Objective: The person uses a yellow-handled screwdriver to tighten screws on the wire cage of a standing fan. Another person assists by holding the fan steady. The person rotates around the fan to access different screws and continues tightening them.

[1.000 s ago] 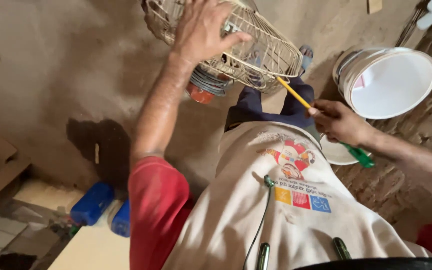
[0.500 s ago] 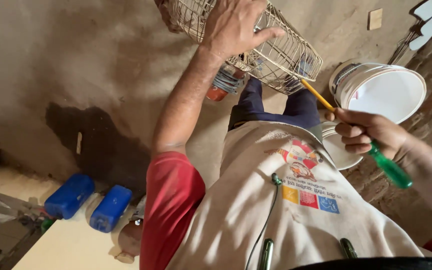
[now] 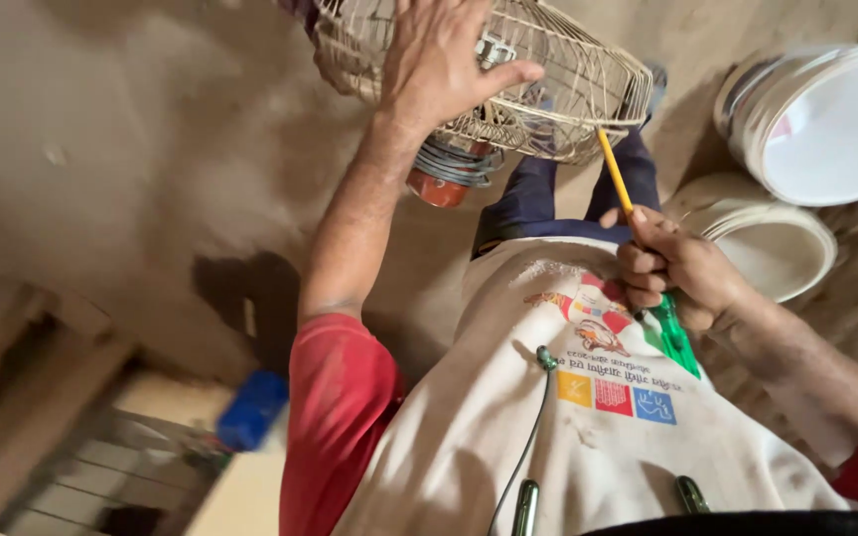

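Head camera looks straight down: the left hand (image 3: 444, 60) is spread over the top of a cream wire fan guard (image 3: 538, 94), fingers and thumb clamped on the wires, holding it out above the sandy floor (image 3: 131, 149). Below the cage sits a reddish motor body (image 3: 444, 179) with cable wound round it. The right hand (image 3: 677, 273) is closed tight round a screwdriver (image 3: 638, 238), green handle in the palm, yellow shaft pointing up to the guard's rim. Two white buckets (image 3: 826, 119) stand on the floor just beside that hand. The risk I see: the tip skates off thin wire and the cage twists free of the one-handed hold.
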